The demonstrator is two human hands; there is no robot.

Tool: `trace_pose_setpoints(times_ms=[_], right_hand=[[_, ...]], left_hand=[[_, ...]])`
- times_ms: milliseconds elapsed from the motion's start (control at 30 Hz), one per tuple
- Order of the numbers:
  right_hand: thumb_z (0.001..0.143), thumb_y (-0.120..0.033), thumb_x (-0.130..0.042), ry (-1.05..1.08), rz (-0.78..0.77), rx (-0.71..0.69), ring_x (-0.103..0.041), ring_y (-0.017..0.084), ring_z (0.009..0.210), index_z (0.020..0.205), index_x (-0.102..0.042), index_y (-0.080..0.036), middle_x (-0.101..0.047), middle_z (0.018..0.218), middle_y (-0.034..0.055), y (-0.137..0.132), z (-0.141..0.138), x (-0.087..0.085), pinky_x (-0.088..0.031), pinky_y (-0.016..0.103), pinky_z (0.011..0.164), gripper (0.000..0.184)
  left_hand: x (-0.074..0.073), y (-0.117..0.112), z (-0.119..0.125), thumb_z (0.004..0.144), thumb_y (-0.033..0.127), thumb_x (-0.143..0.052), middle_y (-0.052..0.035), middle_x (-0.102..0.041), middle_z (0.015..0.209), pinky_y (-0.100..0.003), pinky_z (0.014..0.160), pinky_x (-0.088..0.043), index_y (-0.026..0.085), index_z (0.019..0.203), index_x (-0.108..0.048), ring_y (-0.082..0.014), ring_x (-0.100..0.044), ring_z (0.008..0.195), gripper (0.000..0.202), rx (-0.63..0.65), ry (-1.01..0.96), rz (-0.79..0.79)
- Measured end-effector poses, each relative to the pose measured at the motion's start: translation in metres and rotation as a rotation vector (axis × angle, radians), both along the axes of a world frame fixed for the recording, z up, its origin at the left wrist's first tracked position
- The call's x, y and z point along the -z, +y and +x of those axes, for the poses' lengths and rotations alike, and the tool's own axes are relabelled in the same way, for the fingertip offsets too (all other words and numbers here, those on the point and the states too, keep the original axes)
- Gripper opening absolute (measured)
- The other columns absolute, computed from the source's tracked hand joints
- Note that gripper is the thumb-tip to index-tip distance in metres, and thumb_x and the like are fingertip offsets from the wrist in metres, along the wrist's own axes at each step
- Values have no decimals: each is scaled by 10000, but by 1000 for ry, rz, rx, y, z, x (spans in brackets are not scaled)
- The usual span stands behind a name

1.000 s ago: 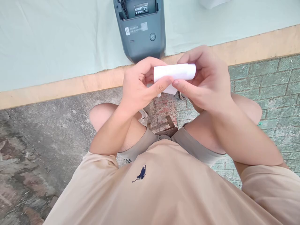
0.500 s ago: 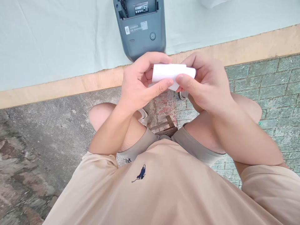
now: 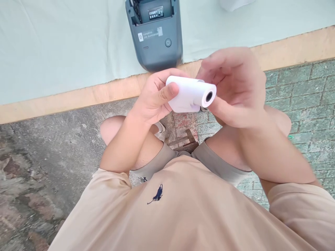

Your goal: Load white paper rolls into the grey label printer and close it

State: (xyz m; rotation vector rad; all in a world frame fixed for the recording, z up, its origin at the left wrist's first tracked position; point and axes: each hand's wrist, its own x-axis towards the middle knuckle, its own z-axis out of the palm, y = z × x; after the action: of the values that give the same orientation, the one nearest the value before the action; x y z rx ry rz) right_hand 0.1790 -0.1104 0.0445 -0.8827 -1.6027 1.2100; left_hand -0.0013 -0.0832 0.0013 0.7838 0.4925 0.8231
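A roll of white paper [image 3: 187, 92] is held above my knees, its outer layer shifted sideways so the inner roll sticks out at the right end. A dark core hole shows in that end. My left hand [image 3: 159, 96] grips the roll's left part, thumb on top and fingers behind. My right hand [image 3: 232, 87] is beside the right end, fingers curved and apart, slightly blurred; its thumb tip is close to the roll, and I cannot tell whether it touches. Just beyond the hands stands a dark grey label printer [image 3: 157, 45] with its paper compartment open.
The printer stands on a table with a pale green cover [image 3: 65, 42] and a bare wooden edge [image 3: 78, 101]. A white object [image 3: 234, 3] is partly visible at the top. Below are my knees, a wooden stool [image 3: 187, 139] and paving bricks [image 3: 300, 94].
My right hand has let go of the roll's right end and opened. The roll has turned so its core hole faces me, and my left thumb has moved onto its top.
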Motion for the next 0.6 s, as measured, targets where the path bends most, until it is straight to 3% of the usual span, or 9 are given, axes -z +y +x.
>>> trace_pose_setpoints(times_ms=[100, 233, 367, 533, 600], right_hand=[[781, -177, -571, -135, 206, -60, -538, 82, 984, 1071, -564, -204, -562, 1068, 12, 3, 2, 1, -483, 252, 823, 292], [808, -186, -560, -221, 273, -167, -562, 104, 1073, 1071, -558, -212, -613, 1048, -29, 7, 5, -3, -497, 323, 946, 264], [817, -187, -554, -276, 264, -184, -584, 71, 1015, 1065, -544, -211, -625, 1021, -60, 5, 8, -7, -522, 276, 902, 249], [789, -281, -602, -357, 297, -70, -573, 56, 803, 941, -542, -210, -608, 879, -42, 2, 8, -5, -491, 215, 672, 178], [788, -321, -600, -391, 335, 10, -543, 58, 735, 912, -530, -207, -595, 829, -26, 2, 8, -3, -460, 222, 626, 183]], left_hand=[[1, -3, 6, 669, 529, -704, 22, -611, 706, -193, 522, -528, 187, 787, -651, -78, -633, 613, 365, 160, -67, -83], [10, -5, 13, 650, 548, -711, 32, -573, 594, -182, 418, -468, 190, 770, -656, -49, -533, 463, 382, 297, -127, -166], [11, -7, 17, 646, 566, -706, 35, -571, 626, -179, 482, -494, 183, 745, -644, -49, -562, 533, 400, 292, -107, -174], [0, -8, 19, 752, 587, -581, 5, -605, 703, -210, 537, -514, 181, 834, -675, -85, -601, 638, 425, 354, -49, -152], [-3, -8, 16, 783, 566, -553, -8, -624, 771, -216, 568, -520, 187, 918, -673, -97, -608, 691, 420, 279, 11, -115]])
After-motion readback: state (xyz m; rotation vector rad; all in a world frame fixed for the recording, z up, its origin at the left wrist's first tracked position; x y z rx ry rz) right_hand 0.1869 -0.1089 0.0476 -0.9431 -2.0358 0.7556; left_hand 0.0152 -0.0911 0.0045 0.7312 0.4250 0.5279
